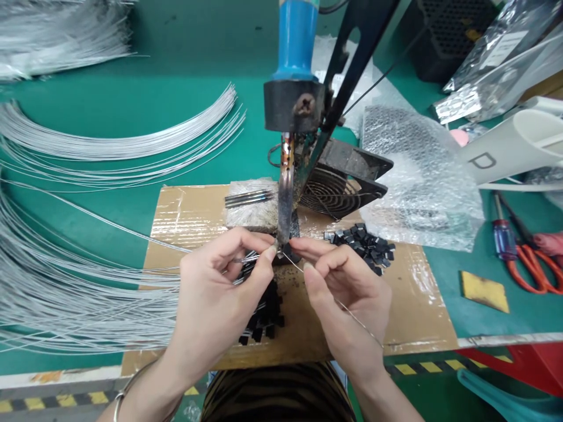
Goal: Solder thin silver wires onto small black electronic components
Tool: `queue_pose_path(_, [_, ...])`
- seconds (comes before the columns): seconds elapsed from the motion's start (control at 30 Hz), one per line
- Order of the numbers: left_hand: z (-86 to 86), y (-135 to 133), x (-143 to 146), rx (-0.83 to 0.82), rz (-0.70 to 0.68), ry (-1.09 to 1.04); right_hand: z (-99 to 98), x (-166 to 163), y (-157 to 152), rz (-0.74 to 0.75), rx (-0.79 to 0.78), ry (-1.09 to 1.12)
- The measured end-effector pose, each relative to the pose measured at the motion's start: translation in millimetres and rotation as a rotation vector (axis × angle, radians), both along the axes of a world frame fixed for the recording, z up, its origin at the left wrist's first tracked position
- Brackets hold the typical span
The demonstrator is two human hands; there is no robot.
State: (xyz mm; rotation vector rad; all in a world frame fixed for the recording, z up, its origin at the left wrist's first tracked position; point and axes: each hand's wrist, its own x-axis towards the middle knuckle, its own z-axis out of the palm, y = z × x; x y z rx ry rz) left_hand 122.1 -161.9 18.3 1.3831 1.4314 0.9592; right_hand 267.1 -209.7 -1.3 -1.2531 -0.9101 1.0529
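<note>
A soldering iron (285,176) with a blue handle hangs in a stand, its tip pointing down between my hands. My left hand (224,287) pinches the end of a thin grey wire (165,241) just left of the tip. In the fingers of my right hand (347,293) is a strand of solder wire (358,319), which reaches up to the tip and trails down across the palm. Whatever sits right at the tip is too small and too covered by fingers to make out. Wires with black connectors (268,310) on their ends lie beneath my left hand.
Bundles of grey wire (109,146) spread over the left side. Loose black connectors (365,243) are heaped on the cardboard (409,305), with a fan (338,181) behind. Bubble wrap (422,181), red-handled scissors (532,269) and a yellow sponge (485,291) lie right.
</note>
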Motion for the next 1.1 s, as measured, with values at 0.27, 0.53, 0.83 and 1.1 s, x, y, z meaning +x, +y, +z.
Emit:
queue_pose_path(0.27, [0.5, -0.5, -0.5, 0.004, 0.003, -0.003, 0.3, -1.7, -0.2, -0.013, -0.002, -0.004])
queue_pose_path(0.53, [-0.1, 0.5, -0.7, -0.001, -0.001, -0.012, -1.2, -2.0, -2.1, -0.006, 0.023, -0.006])
queue_pose_path(0.83, [1.0, -1.1, -0.1, 0.011, -0.01, 0.015, -1.8, -3.4, -2.3, -0.025, 0.035, -0.04])
queue_pose_path(1.1, [0.7, -2.0, 2.0, 0.051, -0.003, 0.043, -4.9, -3.6, -4.1, -0.021, 0.061, -0.083])
